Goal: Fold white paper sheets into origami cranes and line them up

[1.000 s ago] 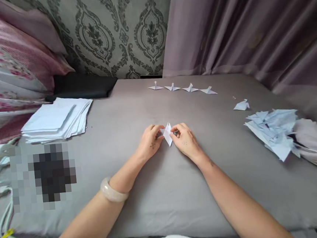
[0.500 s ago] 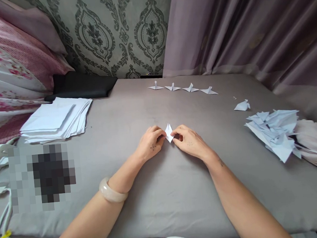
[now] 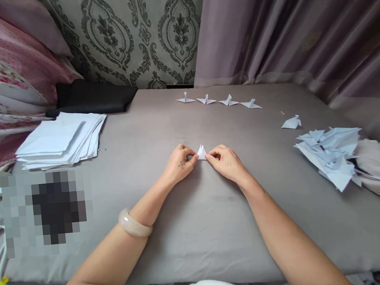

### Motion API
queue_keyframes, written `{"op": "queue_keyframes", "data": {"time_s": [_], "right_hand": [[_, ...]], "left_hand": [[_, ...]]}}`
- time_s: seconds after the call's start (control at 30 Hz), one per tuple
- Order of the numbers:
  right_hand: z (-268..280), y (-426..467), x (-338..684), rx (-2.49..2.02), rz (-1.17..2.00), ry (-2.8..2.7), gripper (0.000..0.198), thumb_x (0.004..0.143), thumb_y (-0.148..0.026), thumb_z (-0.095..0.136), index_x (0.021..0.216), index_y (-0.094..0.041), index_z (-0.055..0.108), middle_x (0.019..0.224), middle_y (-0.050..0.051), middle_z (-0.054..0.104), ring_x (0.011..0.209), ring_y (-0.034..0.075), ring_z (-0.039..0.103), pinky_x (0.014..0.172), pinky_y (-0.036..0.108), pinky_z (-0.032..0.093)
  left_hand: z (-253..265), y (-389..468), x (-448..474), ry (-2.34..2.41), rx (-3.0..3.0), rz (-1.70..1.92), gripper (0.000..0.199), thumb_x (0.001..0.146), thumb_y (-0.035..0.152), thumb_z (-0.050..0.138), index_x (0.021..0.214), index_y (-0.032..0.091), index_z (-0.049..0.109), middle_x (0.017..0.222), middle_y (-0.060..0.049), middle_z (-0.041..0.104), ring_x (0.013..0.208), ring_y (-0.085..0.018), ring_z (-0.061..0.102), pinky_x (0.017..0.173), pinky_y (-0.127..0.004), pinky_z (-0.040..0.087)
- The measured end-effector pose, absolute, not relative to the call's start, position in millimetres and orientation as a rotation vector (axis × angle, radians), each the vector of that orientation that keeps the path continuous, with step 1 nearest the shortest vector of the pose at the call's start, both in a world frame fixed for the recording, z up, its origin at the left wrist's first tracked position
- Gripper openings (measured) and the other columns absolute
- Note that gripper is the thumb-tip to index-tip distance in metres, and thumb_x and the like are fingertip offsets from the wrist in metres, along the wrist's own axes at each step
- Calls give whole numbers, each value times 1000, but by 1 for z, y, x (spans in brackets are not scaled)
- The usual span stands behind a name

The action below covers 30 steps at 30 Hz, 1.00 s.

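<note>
Between my hands is a small white folded paper [image 3: 202,153], its base wide and two narrow points standing up. My left hand [image 3: 181,162] pinches its left side between thumb and fingertips. On the opposite side my right hand [image 3: 226,160] grips the right corner in the same kind of pinch. A pale bangle sits on my left forearm. Beyond my hands, several white paper cranes [image 3: 207,99] stand in a row with wings spread. Another folded paper piece [image 3: 292,122] lies farther right.
A heap of folded white papers [image 3: 335,152] lies at the right beside a pale cloth [image 3: 375,166]. Stacked white paper sheets [image 3: 60,142] are at the left, near a black folded item [image 3: 96,97]. White cables [image 3: 1,261] hang at the left edge of the grey-covered table [image 3: 199,243].
The folded paper has gone from a diamond outline to a shape with a flat lower edge, its lower point no longer showing. Both hands keep their pinch. The camera view has shifted slightly.
</note>
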State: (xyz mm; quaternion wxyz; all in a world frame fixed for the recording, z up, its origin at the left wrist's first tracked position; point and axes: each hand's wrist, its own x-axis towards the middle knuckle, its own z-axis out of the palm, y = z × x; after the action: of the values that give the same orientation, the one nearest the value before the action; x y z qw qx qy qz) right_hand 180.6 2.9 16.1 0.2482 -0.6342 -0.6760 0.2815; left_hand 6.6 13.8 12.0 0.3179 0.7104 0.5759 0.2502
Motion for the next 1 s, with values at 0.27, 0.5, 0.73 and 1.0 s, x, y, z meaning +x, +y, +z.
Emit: {"op": "queue_keyframes", "data": {"time_s": [0.27, 0.5, 0.73, 1.0], "right_hand": [[12, 6, 178, -1782, 749, -1802, 17, 78, -31, 58, 69, -20, 66, 87, 1, 62, 71, 12, 57, 72, 27, 42], [5, 7, 176, -1799, 686, -1797, 17, 78, -31, 59, 66, -20, 65, 89, 2, 62, 72, 13, 57, 73, 28, 43], [5, 8, 173, -1812, 666, -1790, 18, 78, -31, 59, 64, -20, 64, 89, 3, 62, 73, 14, 57, 74, 28, 43], [6, 4, 173, -1855, 579, -1859, 18, 82, -33, 58, 71, -19, 61, 91, 3, 60, 73, 14, 56, 70, 27, 41]], "left_hand": [[11, 17, 7, 1521, 1819, 639, 17, 80, 28, 57, 79, 16, 68, 93, -5, 57, 75, -15, 54, 75, -31, 45], [8, 18, 7, 1520, 1821, 679, 16, 78, 28, 59, 74, 15, 66, 89, -5, 57, 72, -14, 53, 68, -29, 44], [10, 16, 9, 1559, 1817, 664, 14, 77, 27, 60, 72, 15, 64, 91, -6, 58, 75, -15, 53, 67, -29, 43], [2, 14, 8, 1550, 1939, 689, 9, 81, 25, 58, 81, 17, 60, 94, -6, 56, 78, -16, 53, 68, -29, 44]]}}
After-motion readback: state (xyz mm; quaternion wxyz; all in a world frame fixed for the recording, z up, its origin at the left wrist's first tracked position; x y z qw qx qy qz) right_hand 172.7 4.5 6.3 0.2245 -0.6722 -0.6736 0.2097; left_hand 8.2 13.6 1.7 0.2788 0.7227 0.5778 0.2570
